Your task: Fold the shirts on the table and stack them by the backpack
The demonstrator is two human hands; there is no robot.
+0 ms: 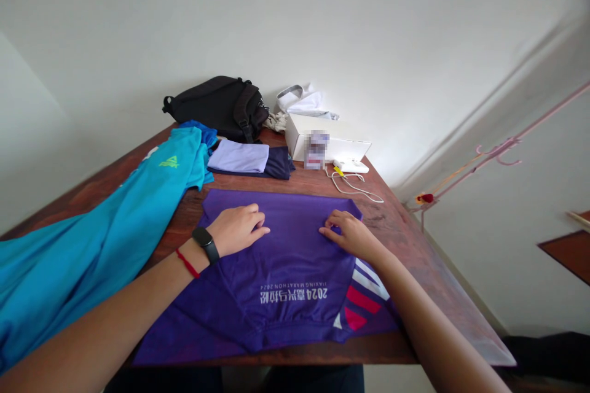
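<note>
A purple T-shirt (295, 252), partly folded, lies spread on the wooden table with its white "Jiaxing Marathon 2024" print upside down to me. White and red stripes show at its right side. My left hand (238, 228), with a black band and a red cord at the wrist, is over the upper left of the shirt, fingers loosely curled and thumb apart. Over the upper right is my right hand (346, 232), also loosely curled, with a gap between thumb and forefinger. No cloth is visibly pinched in either. Whether the fingertips touch the shirt I cannot tell.
A bright blue garment (115, 221) covers the table's left side. Behind the shirt lie folded lavender cloth (239, 156) and dark cloth (278, 163). Farther back are a black backpack (212, 104), a white box (341, 135), a white cable (354, 187) and white fabric (306, 100).
</note>
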